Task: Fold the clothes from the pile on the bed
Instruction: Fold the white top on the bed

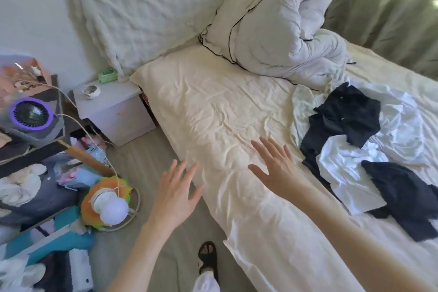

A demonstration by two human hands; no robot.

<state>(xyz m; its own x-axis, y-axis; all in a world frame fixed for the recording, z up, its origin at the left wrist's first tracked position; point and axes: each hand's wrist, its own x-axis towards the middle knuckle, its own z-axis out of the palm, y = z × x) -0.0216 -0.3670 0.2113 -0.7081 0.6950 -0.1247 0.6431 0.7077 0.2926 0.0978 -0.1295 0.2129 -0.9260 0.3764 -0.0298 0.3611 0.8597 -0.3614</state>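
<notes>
Pile of clothes (360,149), dark and white pieces mixed, lying unfolded on right part of bed (225,111); rolled duvet (284,21) sitting behind it. Right hand (275,168) hovering over cream sheet beside pile, fingers spread, holding nothing. Left hand (176,194) hanging at bed edge, fingers straight, gripping nothing. Nightstand (113,109) standing at bed head

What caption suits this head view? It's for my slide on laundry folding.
Both hands, left and right, spread open over the cream sheet beside the unfolded clothes pile.
</notes>
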